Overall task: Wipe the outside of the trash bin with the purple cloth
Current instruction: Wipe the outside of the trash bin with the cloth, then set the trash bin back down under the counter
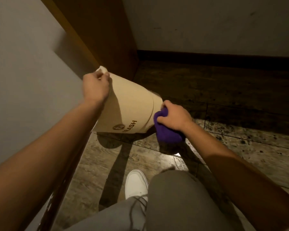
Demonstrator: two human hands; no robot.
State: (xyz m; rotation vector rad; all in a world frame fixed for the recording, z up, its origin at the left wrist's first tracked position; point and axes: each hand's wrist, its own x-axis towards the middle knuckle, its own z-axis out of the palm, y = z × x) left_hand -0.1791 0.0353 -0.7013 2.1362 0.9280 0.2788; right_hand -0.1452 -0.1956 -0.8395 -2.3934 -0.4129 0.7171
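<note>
A beige trash bin [130, 104] marked "TRASH" is tipped over on its side, its rim toward the left wall and its base toward the right. My left hand [95, 88] grips the bin's rim edge, where a bit of white liner shows. My right hand [173, 115] is closed on a bunched purple cloth [167, 130], pressing it against the bin's lower right side near the base. The bin's opening faces away and is hidden.
A grey wall [23, 72] runs along the left, a wooden panel [100, 30] stands behind the bin, and a pale wall with dark skirting is at the back. The floor [240, 147] is glossy wood-look tile. My white shoe [136, 182] and bent knees are below.
</note>
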